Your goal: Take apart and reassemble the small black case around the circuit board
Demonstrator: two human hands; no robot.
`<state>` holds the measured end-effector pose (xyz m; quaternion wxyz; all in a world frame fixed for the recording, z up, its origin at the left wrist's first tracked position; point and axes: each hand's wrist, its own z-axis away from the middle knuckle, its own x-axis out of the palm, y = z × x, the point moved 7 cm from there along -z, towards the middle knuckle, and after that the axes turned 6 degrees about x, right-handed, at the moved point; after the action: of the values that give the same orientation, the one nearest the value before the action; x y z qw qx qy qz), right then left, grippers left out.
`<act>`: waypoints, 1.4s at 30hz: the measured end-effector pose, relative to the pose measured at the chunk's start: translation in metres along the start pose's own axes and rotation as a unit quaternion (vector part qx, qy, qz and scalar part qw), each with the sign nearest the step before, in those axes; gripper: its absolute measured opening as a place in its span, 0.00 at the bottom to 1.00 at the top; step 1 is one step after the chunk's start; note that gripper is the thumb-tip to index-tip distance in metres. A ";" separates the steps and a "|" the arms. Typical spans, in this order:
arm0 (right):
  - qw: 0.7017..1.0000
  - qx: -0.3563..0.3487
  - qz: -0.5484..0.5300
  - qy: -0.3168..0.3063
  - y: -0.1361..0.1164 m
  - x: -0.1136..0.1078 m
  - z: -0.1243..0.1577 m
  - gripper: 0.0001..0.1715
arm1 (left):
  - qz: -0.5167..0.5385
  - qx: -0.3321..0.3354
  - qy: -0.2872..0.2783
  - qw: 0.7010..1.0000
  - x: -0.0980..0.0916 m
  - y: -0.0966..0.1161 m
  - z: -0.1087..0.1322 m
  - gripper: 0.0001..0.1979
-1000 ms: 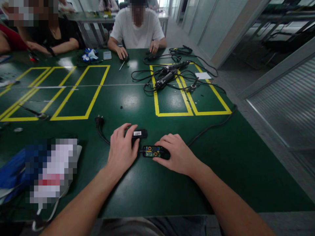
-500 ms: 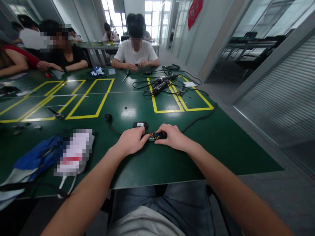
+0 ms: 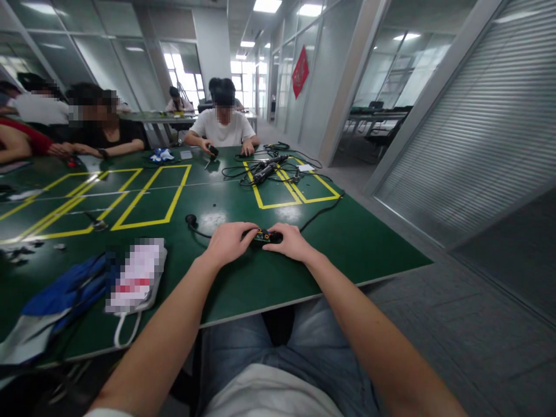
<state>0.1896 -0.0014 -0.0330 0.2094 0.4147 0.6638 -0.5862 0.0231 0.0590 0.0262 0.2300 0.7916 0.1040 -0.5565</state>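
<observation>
Between my hands is a small circuit board [image 3: 262,236] with yellow-ringed parts and a dark edge beneath it, low over the green table [image 3: 347,243]. My left hand [image 3: 228,243] is closed on its left end, thumb and fingers pinching. My right hand [image 3: 290,241] grips the right end, near a round black part. A black cable with a plug [image 3: 191,220] comes out on the left of my left hand. Another black cable [image 3: 322,209] runs from behind my right hand toward the table's right edge. My fingers cover much of the board.
To my left lie a blue and grey cloth item [image 3: 65,289] and a white-corded, pixelated pink object [image 3: 139,275]. Black corded tools [image 3: 264,172] lie across yellow tape rectangles [image 3: 169,200]. A person in white [image 3: 223,127] sits opposite; others sit at the left.
The labelled black piece behind my left hand no longer shows; a dark edge now appears under the board. The view has tilted up. The person opposite has raised a dark object.
</observation>
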 end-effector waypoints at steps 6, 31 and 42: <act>0.998 -0.003 -0.064 0.005 0.005 -0.001 0.001 0.44 | 0.002 0.015 -0.030 0.999 0.011 -0.010 -0.002 0.21; 0.993 -0.036 -0.099 0.055 0.005 -0.017 0.011 0.12 | 0.236 -0.008 -0.076 0.969 0.024 -0.046 -0.002 0.12; 0.992 -0.050 -0.118 0.020 0.005 -0.018 0.009 0.13 | 0.127 0.047 -0.080 0.988 0.014 -0.037 -0.003 0.11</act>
<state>0.2020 -0.0161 -0.0246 0.1456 0.3340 0.7405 -0.5646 0.0146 0.0915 0.0046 0.2692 0.7609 -0.0424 -0.5889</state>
